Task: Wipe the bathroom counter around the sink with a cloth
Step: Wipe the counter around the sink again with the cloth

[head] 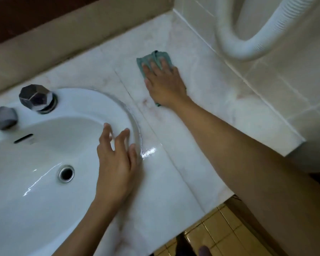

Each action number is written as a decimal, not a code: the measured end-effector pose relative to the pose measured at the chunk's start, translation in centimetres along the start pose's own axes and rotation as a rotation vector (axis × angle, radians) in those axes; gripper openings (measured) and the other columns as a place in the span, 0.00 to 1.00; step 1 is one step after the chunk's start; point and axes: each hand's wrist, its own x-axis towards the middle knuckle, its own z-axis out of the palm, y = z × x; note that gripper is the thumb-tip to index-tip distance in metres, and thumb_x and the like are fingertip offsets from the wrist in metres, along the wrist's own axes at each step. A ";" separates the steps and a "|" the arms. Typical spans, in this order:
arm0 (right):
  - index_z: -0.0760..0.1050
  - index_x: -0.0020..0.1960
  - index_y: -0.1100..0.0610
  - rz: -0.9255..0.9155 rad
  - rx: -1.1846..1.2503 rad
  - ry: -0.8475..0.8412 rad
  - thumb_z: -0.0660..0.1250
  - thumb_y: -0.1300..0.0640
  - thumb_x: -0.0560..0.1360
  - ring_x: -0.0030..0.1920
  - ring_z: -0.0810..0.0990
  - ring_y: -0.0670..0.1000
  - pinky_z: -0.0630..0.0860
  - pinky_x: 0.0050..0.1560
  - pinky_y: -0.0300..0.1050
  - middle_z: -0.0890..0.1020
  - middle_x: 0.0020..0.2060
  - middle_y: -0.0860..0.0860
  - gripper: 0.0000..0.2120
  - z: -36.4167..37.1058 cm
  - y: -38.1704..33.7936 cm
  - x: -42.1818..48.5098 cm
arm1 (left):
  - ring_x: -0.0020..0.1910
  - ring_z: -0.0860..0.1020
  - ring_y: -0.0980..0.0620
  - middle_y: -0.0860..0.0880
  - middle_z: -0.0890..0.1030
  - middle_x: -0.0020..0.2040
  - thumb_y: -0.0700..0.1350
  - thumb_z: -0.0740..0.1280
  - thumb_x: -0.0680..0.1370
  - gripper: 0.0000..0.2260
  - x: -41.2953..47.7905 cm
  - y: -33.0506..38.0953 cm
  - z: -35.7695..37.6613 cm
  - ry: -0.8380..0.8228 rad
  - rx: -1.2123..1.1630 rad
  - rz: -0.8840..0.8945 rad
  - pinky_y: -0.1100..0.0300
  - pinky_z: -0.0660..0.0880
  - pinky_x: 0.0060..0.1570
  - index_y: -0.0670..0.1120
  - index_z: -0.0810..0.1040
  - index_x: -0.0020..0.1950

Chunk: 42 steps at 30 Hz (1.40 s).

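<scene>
A: What is close to the sink (44,182)?

B: I see my left hand (116,163) on the sink's right rim. Its fingers are spread and it holds nothing.

A: And past the sink?

B: My right hand (166,84) lies flat on the counter (201,111), well to the right of the sink and further back. It presses down on the green cloth (151,59). The cloth sticks out past my fingertips, and a small bit shows under my wrist.

A: Further back?

B: A white hose (235,47) on the wall.
</scene>
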 end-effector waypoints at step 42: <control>0.48 0.78 0.55 -0.063 0.040 -0.013 0.45 0.50 0.78 0.78 0.45 0.56 0.50 0.75 0.57 0.50 0.78 0.52 0.29 5.3 -11.1 -29.4 | 0.74 0.62 0.47 0.49 0.69 0.73 0.53 0.56 0.78 0.21 -20.9 -10.7 -6.3 0.368 0.191 -0.407 0.51 0.60 0.69 0.50 0.74 0.68</control>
